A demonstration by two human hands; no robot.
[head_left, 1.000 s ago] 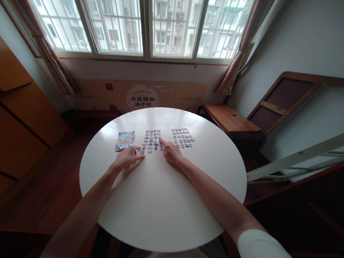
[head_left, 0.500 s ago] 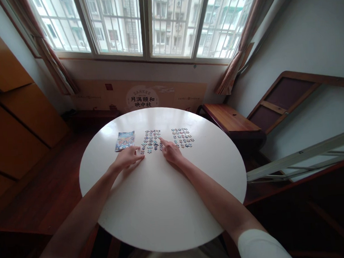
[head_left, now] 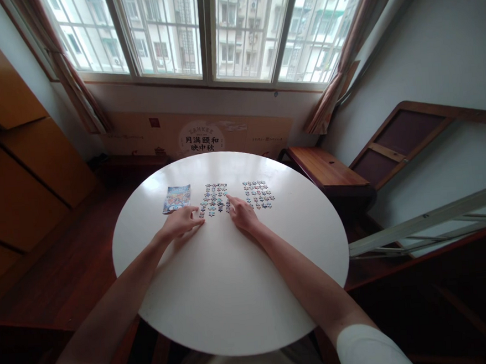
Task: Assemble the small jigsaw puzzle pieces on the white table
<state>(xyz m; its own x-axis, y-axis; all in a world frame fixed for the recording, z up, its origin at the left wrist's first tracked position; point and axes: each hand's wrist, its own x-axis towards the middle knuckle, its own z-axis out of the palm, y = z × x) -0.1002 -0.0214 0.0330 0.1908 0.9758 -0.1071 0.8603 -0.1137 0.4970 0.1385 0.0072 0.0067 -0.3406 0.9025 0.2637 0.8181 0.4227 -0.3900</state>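
Small jigsaw puzzle pieces [head_left: 211, 198] lie in rows in one group at the middle of the table. A second group of jigsaw pieces [head_left: 260, 187] is set out in rows to the right. My left hand [head_left: 180, 222] rests at the near left corner of the first group, thumb and fingers apart, with nothing seen in it. My right hand [head_left: 243, 214] reaches between the groups, its index finger stretched to the first group's right edge and its other fingers curled; it covers some pieces. A colourful picture sheet [head_left: 178, 197] lies just beyond my left hand.
All of this is on a round white table [head_left: 233, 282]. A wooden bench [head_left: 325, 167] stands beyond its right edge, and a metal ladder-like frame [head_left: 428, 219] is at the right. Orange cabinets [head_left: 21, 175] are on the left, barred windows [head_left: 166, 32] behind.
Both hands stay in practically the same place. The puzzle pieces and picture sheet show no clear movement; the view shifts only very slightly.
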